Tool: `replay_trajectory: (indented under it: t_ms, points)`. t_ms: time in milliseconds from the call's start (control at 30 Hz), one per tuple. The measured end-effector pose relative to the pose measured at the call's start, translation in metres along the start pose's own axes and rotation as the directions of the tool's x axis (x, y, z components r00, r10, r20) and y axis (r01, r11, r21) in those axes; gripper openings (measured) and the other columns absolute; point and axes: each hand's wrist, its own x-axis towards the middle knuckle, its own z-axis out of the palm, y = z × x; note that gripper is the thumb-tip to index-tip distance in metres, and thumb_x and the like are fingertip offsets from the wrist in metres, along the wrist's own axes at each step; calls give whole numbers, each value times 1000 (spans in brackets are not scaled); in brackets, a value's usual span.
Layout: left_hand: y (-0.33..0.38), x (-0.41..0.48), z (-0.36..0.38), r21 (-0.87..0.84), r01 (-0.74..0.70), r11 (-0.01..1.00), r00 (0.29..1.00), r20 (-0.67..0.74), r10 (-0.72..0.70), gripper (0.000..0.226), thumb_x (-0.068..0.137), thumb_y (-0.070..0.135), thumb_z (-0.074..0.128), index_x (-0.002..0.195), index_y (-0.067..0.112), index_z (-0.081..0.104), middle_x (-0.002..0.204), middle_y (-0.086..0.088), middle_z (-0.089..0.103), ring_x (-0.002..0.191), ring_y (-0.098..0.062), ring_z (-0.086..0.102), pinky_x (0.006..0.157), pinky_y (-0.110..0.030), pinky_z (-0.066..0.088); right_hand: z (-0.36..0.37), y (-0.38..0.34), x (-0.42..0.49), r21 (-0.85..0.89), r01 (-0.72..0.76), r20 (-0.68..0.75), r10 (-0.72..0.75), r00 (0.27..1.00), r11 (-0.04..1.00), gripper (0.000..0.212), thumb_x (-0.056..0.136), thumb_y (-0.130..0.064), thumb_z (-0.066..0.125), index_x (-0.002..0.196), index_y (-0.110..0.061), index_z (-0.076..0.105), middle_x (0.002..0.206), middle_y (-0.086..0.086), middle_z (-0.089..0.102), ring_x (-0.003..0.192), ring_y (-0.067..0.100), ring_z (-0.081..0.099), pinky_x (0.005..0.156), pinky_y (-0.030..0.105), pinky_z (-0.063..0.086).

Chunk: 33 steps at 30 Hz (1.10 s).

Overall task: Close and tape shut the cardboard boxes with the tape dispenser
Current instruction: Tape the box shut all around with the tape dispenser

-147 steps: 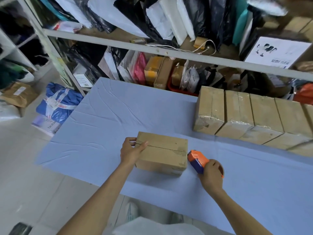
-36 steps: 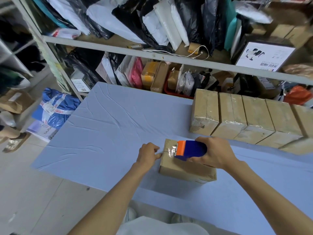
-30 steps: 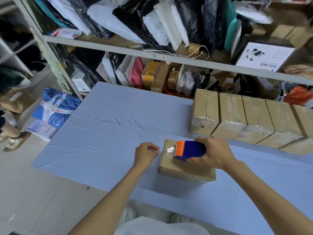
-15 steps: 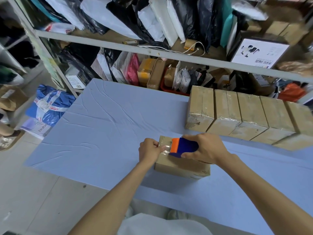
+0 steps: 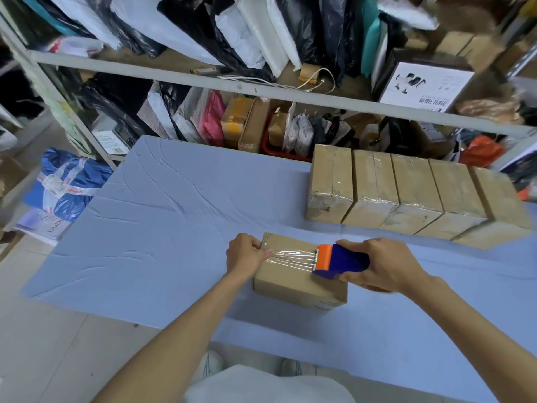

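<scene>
A small closed cardboard box [image 5: 293,282] lies on the light blue table cover [image 5: 162,228] near the front edge. My right hand [image 5: 377,264] grips a blue tape dispenser with an orange head [image 5: 334,258] above the right half of the box top. A strip of clear tape [image 5: 290,255] stretches from the dispenser leftwards across the top. My left hand [image 5: 247,254], fingers curled, holds the box's left end and pins the tape's start there with the thumb.
A row of several taped cardboard boxes [image 5: 406,193] stands at the back right of the table. Behind it a metal shelf rack [image 5: 261,93] is crammed with parcels and bags. A blue bag [image 5: 66,184] lies on the floor to the left.
The dispenser has travelled from the box's left end to the right, drawing out a strip of tape across the top. My left hand has stayed at the left end.
</scene>
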Motion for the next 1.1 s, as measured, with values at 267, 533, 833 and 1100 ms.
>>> replay_trajectory:
  t_ms: [267,533,833,1100]
  points:
    - [-26,16,-57,70,75,995,994,-79,-70,17,77,24,79,72,10,71,78,-5,69,73,-20,58,68,-25,42,7,-55,26,58,71,-58,-67,996,996,77,75,-71,59,142,-41,39,109,-9,67,96,14,59,59,21,31]
    - [-43,1,-82,277,-184,943,933,-253,256,32,81,10,66,109,15,54,110,-1,52,103,-23,49,79,-36,44,9,-103,61,13,183,-114,-180,977,983,75,75,-73,57,140,-39,42,110,-10,67,94,13,61,55,19,30]
    - [-35,-1,-40,-110,-382,917,922,21,387,16,78,-5,67,85,9,67,76,6,56,64,-6,46,64,-12,41,11,-95,54,61,178,-121,-170,978,982,76,73,-69,62,140,-38,45,100,-6,69,88,16,62,50,15,23]
    - [-31,9,-27,-154,-352,923,935,-2,356,28,72,-14,66,80,13,70,71,10,55,60,-1,44,62,-7,40,7,-14,11,32,60,-41,-59,997,998,76,72,-70,61,140,-48,37,99,-12,66,89,10,58,65,23,39]
